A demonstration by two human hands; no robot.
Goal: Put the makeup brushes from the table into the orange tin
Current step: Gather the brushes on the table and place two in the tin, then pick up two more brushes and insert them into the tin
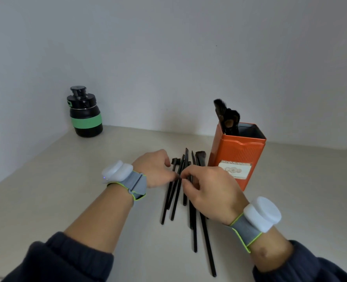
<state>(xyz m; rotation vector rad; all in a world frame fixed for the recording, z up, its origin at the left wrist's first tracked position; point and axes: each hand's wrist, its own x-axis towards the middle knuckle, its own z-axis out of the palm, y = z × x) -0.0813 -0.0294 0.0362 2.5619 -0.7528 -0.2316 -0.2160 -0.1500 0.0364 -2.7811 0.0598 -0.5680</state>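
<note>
Sleeves: dark knitted cuffs [71, 259] lie nearest the viewer, pushed up the forearms, likely to keep fabric off the work.
Wrist units: a grey strap with a white round housing sits on each wrist [123, 176].
Left hand [154, 167]: fingers curled down onto the pile of brushes; the fingertips meet the handles, but whether they pinch one or only steady the pile cannot be told.
Right hand [211, 190]: fingers curled over the same handles, thumb and forefinger apparently closing on one thin handle; the grip itself is hidden under the knuckles.
Loose brushes [176, 200]: slim black-handled makeup brushes lie between and beneath both hands on the pale table [46, 190], handles toward the person, bristle ends pointing away; several overlap, which probably explains why both hands work to separate one.
Longest handles [207, 241]: two run back past the right wrist toward the viewer.
Orange tin [237, 157]: a tall rectangular orange metal tin, lid off, stands upright just beyond the right hand, close enough for a short transfer.
Stored brushes [227, 117]: a few stand in the tin's far left corner, bristles up.
Bottle [85, 115]: a black flask with a green band stands well beyond the left hand, against the wall.
Progress: judged partly done; most brushes are not yet in the tin.
</note>
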